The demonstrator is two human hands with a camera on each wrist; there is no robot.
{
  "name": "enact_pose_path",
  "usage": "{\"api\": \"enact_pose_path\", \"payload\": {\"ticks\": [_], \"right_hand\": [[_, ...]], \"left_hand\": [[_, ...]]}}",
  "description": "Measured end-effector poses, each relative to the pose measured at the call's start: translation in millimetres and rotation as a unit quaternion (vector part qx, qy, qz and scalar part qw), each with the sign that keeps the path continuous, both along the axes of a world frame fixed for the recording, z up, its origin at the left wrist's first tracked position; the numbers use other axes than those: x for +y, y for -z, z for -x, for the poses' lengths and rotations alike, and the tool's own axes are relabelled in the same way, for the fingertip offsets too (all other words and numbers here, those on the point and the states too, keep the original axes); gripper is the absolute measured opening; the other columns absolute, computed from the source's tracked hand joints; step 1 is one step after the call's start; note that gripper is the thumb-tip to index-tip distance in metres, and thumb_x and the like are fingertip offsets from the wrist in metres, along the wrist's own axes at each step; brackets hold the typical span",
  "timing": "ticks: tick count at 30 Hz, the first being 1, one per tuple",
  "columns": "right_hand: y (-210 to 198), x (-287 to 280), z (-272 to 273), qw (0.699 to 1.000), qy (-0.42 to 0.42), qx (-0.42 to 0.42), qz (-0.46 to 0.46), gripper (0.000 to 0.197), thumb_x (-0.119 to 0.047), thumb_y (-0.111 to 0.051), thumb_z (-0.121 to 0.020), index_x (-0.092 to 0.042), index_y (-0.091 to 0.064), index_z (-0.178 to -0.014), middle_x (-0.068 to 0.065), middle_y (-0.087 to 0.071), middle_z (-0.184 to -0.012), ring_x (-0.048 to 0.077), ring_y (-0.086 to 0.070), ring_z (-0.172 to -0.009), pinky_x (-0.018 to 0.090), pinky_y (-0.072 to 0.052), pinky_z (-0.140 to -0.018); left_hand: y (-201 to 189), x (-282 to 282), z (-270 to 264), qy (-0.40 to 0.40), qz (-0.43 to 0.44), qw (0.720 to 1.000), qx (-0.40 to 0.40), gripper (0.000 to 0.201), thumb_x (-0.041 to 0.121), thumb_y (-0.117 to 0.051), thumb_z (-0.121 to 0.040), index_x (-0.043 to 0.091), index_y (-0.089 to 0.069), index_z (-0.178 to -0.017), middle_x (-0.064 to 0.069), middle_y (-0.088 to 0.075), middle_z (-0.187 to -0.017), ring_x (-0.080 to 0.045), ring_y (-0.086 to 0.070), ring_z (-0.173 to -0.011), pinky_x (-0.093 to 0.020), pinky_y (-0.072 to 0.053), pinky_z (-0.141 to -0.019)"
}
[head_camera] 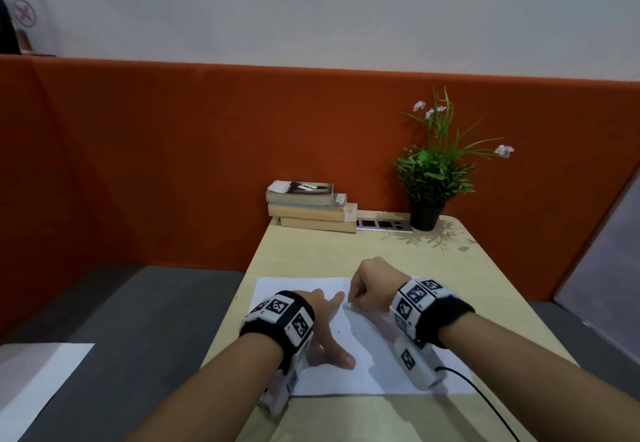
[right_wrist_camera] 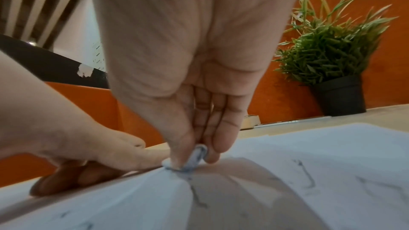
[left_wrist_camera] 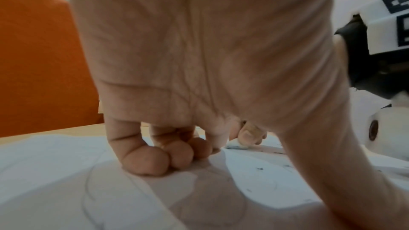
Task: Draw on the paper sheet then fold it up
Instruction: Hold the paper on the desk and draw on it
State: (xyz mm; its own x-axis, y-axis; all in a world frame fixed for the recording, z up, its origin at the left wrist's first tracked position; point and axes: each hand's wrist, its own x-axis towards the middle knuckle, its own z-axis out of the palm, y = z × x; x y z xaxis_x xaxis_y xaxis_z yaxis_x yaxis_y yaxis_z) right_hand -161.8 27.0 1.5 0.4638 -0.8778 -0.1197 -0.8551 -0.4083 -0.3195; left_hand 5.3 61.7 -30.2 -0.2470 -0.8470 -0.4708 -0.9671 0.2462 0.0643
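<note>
A white paper sheet [head_camera: 381, 372] lies flat on the pale wooden table [head_camera: 311, 254], with faint pencil lines on it [right_wrist_camera: 309, 177]. My left hand [head_camera: 332, 329] presses the sheet down near its middle, index finger and thumb spread apart, the other fingers bent with their tips on the paper [left_wrist_camera: 66, 181]. My right hand [head_camera: 351, 299] is at the sheet's far edge, just right of the left index finger. It pinches a small white eraser [right_wrist_camera: 194, 156] between thumb and fingers, and the eraser [left_wrist_camera: 236, 145] touches the paper.
A stack of books [head_camera: 311, 207], a metal socket plate [head_camera: 384, 225] and a potted plant [head_camera: 429, 178] stand at the table's far end against the orange partition [head_camera: 173, 164]. A black cable [head_camera: 485, 403] trails from my right wrist. Another white sheet [head_camera: 34, 382] lies low on the left.
</note>
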Motion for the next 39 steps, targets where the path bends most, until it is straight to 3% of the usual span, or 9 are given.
{"api": "enact_pose_path", "payload": {"ticks": [5,8,11,16,20,25,28,34,39], "right_hand": [[8,23,9,1.0,0.001,-0.023,-0.021,0.009,-0.021,-0.077,-0.084,-0.016,-0.084,-0.087,-0.003,-0.079,-0.087,0.014,-0.074,-0.082,0.028,-0.062,-0.075],[7,41,21,0.996,-0.041,-0.017,-0.08,0.012,-0.028,-0.079,-0.083,-0.021,-0.084,-0.091,-0.008,-0.079,-0.088,0.01,-0.073,-0.085,0.03,-0.062,-0.081],[4,36,20,0.995,-0.037,-0.022,-0.086,0.009,-0.025,-0.081,-0.081,-0.022,-0.084,-0.089,-0.009,-0.079,-0.085,0.01,-0.074,-0.083,0.03,-0.063,-0.08],[4,-2,-1,1.0,0.013,-0.026,-0.001,0.013,-0.009,-0.073,-0.082,-0.012,-0.084,-0.089,-0.003,-0.077,-0.084,0.013,-0.073,-0.083,0.024,-0.061,-0.072],[6,-5,-6,1.0,0.021,-0.016,0.016,0.013,-0.008,-0.071,-0.085,-0.009,-0.083,-0.09,0.005,-0.078,-0.09,0.018,-0.073,-0.085,0.024,-0.059,-0.072],[11,29,16,0.998,-0.022,-0.034,-0.052,0.009,-0.026,-0.08,-0.083,-0.02,-0.084,-0.088,-0.008,-0.079,-0.086,0.008,-0.073,-0.08,0.025,-0.062,-0.075],[8,40,24,0.994,-0.059,-0.021,-0.09,0.011,-0.031,-0.081,-0.082,-0.023,-0.084,-0.089,-0.007,-0.079,-0.084,0.012,-0.073,-0.081,0.029,-0.062,-0.077],[5,6,3,1.0,0.0,-0.016,-0.011,0.01,-0.012,-0.076,-0.081,-0.016,-0.084,-0.085,-0.004,-0.078,-0.083,0.012,-0.073,-0.078,0.028,-0.063,-0.073],[8,-9,-11,0.999,0.036,-0.002,0.017,0.01,-0.012,-0.075,-0.083,-0.009,-0.083,-0.087,0.007,-0.078,-0.089,0.022,-0.074,-0.084,0.036,-0.064,-0.079]], "left_hand": [[2,1,-1,0.0,0.004,1.0,0.011,0.139,0.095,-0.063,-0.053,0.039,0.008,-0.158,-0.007,-0.037,-0.151,-0.031,-0.047,-0.132,-0.04,-0.042,-0.084],[5,4,-3,0.0,0.018,1.0,0.016,0.141,0.097,-0.061,-0.051,0.039,0.01,-0.158,-0.005,-0.035,-0.155,-0.028,-0.045,-0.135,-0.039,-0.043,-0.091],[5,2,-4,-0.002,0.019,1.0,0.014,0.142,0.098,-0.058,-0.048,0.038,0.011,-0.157,-0.005,-0.031,-0.159,-0.029,-0.041,-0.139,-0.043,-0.042,-0.103],[4,0,-3,-0.005,0.011,1.0,0.014,0.141,0.097,-0.062,-0.05,0.038,0.007,-0.158,-0.007,-0.039,-0.151,-0.03,-0.047,-0.133,-0.045,-0.046,-0.099],[4,-1,-2,-0.007,0.005,1.0,0.013,0.144,0.097,-0.062,-0.047,0.039,0.01,-0.157,-0.007,-0.04,-0.15,-0.031,-0.048,-0.131,-0.046,-0.046,-0.098],[6,2,-4,-0.002,0.019,1.0,0.013,0.141,0.096,-0.061,-0.053,0.038,0.013,-0.158,-0.006,-0.035,-0.156,-0.029,-0.043,-0.138,-0.043,-0.042,-0.102],[5,1,-4,-0.002,0.014,1.0,0.018,0.142,0.096,-0.061,-0.053,0.037,0.015,-0.157,-0.008,-0.032,-0.158,-0.029,-0.04,-0.14,-0.042,-0.04,-0.104],[-1,2,-2,-0.012,0.006,1.0,0.013,0.14,0.094,-0.064,-0.054,0.038,0.011,-0.158,-0.007,-0.031,-0.159,-0.03,-0.04,-0.14,-0.046,-0.041,-0.106],[3,3,-2,-0.004,0.017,1.0,0.002,0.145,0.102,-0.056,-0.044,0.041,0.011,-0.157,-0.007,-0.037,-0.154,-0.031,-0.046,-0.135,-0.047,-0.045,-0.101]]}}
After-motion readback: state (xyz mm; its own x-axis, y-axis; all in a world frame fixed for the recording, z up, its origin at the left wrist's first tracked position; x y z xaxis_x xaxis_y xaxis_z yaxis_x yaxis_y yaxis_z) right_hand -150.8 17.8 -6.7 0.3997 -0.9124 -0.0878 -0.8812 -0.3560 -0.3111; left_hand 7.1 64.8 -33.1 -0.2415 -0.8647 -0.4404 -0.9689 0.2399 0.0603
